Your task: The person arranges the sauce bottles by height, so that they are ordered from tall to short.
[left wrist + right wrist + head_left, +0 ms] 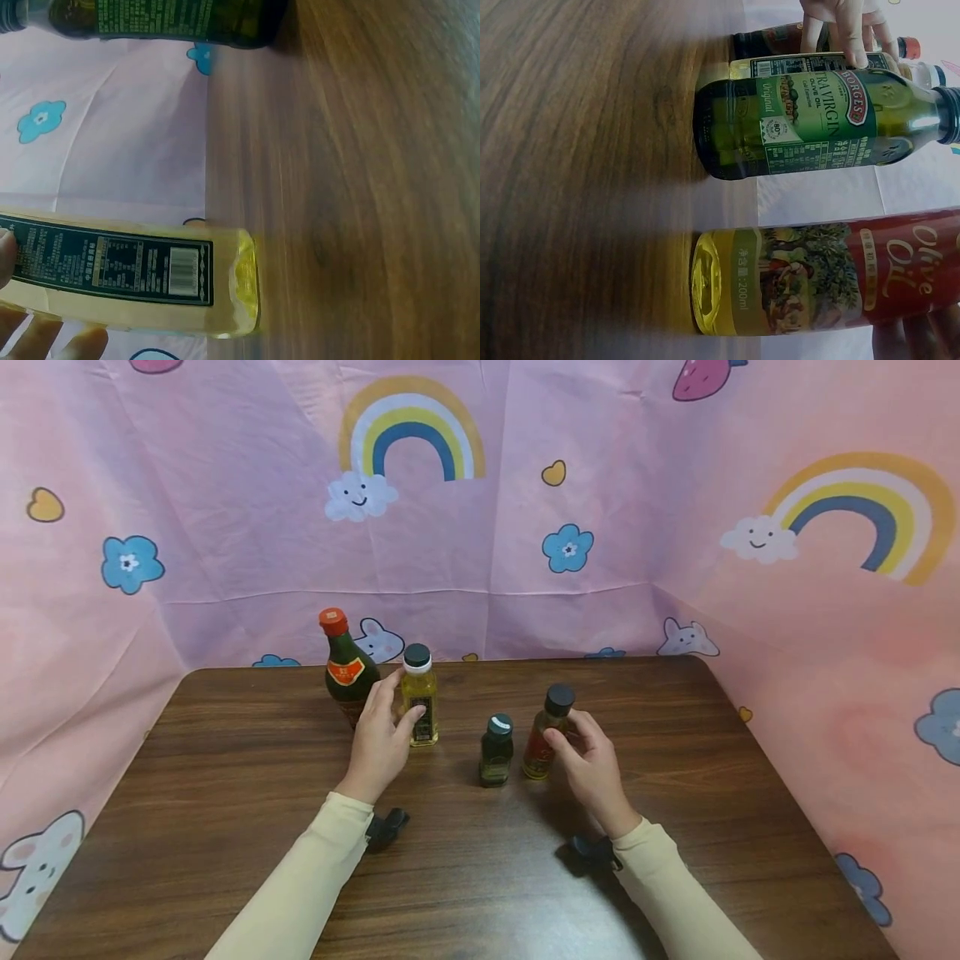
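My left hand [378, 735] grips a clear bottle of yellow oil [428, 689] with a dark cap and black label; its barcode shows in the left wrist view. On the right, my other hand [596, 768] holds an olive oil bottle [817, 277] with a red label and black cap, thumb on the near side. Between them stands a small dark green olive oil bottle [496, 756], touched by neither hand. Behind my left hand, a taller dark bottle [349, 667] with a red cap stands upright, its lower part partly hidden by the fingers.
All the bottles stand on a dark wooden table [247, 793]. A pink and purple cloth [600, 618] with rainbows and flowers hangs along the back and sides. Black wrist camera mounts [386, 828] sit low near both wrists.
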`<state>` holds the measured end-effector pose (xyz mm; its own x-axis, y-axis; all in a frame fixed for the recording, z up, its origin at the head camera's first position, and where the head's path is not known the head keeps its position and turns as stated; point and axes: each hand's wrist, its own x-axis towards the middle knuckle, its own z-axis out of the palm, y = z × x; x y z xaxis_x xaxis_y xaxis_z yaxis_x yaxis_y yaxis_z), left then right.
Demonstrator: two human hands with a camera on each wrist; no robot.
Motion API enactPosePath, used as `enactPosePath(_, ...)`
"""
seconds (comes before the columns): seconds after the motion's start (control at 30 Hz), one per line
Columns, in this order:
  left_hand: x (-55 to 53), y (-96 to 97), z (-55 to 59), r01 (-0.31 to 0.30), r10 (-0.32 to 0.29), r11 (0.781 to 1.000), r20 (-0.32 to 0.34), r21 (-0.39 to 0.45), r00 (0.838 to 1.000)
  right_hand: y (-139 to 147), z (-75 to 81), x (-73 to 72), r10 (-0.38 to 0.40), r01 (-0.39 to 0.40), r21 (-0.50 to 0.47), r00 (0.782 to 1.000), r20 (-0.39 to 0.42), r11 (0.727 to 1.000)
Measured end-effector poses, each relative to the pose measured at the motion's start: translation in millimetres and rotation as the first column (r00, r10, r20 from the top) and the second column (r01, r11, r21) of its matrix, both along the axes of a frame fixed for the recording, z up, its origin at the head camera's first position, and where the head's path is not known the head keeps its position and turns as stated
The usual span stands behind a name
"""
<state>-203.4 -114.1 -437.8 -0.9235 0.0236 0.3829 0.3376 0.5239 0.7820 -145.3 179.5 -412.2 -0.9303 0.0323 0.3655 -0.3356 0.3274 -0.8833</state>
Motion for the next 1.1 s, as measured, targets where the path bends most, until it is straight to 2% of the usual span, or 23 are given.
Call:
enactPosePath(0.13,-2.3,-1.4,-1.9,-0.012,0.012,1.000,0.019,-0.006,1.000,0,-0.1,0.1,-0.002,0.002,-0.003,1.000,-0.002,1.000)
enactPosePath(0.37,-6.0,-5.6,-5.0,-0.008,0.008,0.999,0.015,-0.054,1.000,0,1.7,0.1,-0.008,0.008,0.006,1.000,0.000,1.000)
enactPosePath(0.7,-5.1,-8.1,-6.7,0.000,0.001,0.999,0.014,-0.036,1.000,2,5.9,0.7,0.032,-0.032,0.007,0.999,0.019,0.999)
enactPosePath(1.1,-5.6,-9.1,-6.8,0.008,-0.008,0.999,0.023,-0.033,1.000,6,13.6,1.9,0.033,-0.034,0.023,0.998,0.062,0.999)
